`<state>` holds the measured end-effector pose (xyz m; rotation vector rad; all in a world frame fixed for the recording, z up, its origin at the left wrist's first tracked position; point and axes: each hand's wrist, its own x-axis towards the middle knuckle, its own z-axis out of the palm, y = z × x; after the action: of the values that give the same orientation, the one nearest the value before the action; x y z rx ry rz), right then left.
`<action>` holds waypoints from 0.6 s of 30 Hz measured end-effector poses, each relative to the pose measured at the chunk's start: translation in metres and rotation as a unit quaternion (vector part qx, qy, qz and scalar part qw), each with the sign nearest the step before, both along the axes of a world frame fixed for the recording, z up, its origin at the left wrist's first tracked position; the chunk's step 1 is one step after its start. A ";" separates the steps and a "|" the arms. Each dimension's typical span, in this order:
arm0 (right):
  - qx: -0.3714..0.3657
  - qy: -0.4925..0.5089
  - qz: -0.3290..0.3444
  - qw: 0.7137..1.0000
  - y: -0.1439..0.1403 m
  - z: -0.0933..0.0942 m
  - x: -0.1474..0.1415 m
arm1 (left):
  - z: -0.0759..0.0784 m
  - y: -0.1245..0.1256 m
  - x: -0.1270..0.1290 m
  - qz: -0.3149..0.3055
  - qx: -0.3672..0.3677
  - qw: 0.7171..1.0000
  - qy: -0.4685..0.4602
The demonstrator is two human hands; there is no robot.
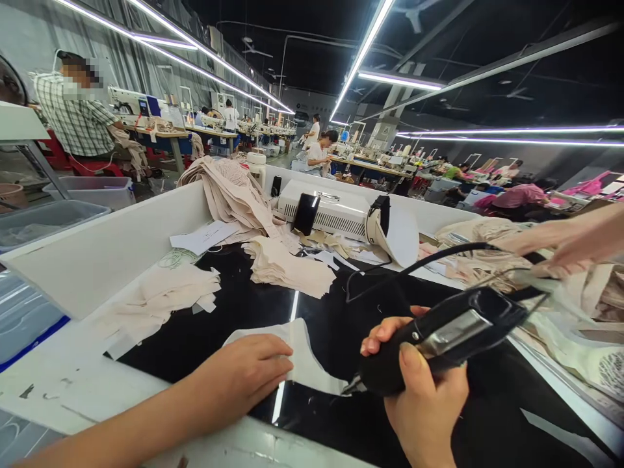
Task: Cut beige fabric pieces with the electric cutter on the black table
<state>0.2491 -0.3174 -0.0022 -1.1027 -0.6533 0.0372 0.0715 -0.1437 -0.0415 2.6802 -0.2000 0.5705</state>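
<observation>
**Cutting a thin piece of cloth**

A pale cloth piece lies flat on the shiny black table top. It looks thin, light and floppy, so it would likely slide or wrinkle unless pressed down flat. The left hand lies open on its near edge, palm down. The right hand is wrapped tight around a black cutting tool; its tip is just beside the cloth. More cloth stacks sit behind. Another person's hand reaches in from the right.
</observation>
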 end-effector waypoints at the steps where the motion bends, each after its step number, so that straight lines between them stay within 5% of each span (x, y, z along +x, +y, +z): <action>1: 0.000 0.006 -0.012 1.000 0.002 -0.001 0.006 | 0.001 0.003 -0.002 0.000 0.006 1.000 0.011; 8: 0.012 0.012 -0.032 0.999 0.018 0.004 0.030 | 0.014 -0.019 -0.012 0.050 -0.022 0.986 0.159; 13: 0.023 0.015 0.005 1.000 0.026 0.006 0.019 | 0.034 -0.020 0.010 0.064 -0.052 0.972 0.218; 18: 0.032 0.015 0.029 0.999 0.034 0.002 0.009 | 0.034 0.003 0.051 -0.043 -0.062 0.981 0.178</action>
<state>0.2578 -0.2837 0.0001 -1.0198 -0.6554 0.0820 0.1228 -0.1411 -0.0078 2.5831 -0.1720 0.0693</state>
